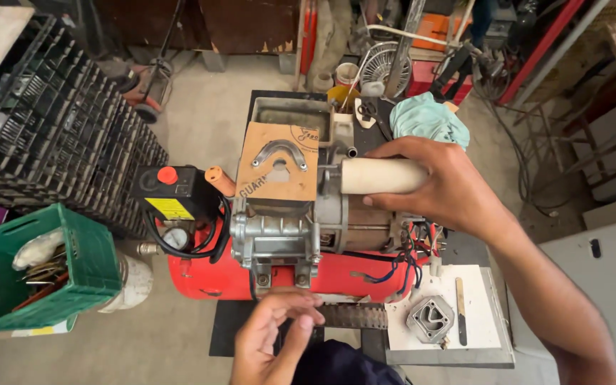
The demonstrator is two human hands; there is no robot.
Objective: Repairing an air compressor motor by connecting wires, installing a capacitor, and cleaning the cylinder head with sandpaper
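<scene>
A red air compressor (215, 274) stands in the middle of the head view, its grey pump and motor (283, 232) on top. My right hand (440, 189) grips a cream cylinder (376, 176) mounted on the motor. A brown cardboard piece (279, 164) with a bent metal clamp on it lies on the pump. Just below the pump, my left hand (272, 335) hovers with fingertips pinched together; whether it holds something small I cannot tell. Loose red, blue and black wires (408, 260) hang at the motor's right end.
A grey metal cylinder head (430, 319) and a flat file (460, 310) lie on a white board (479, 335) at the lower right. A green crate (80, 264) of tools sits left, black crates (58, 128) behind it. A teal rag (429, 117) lies further back.
</scene>
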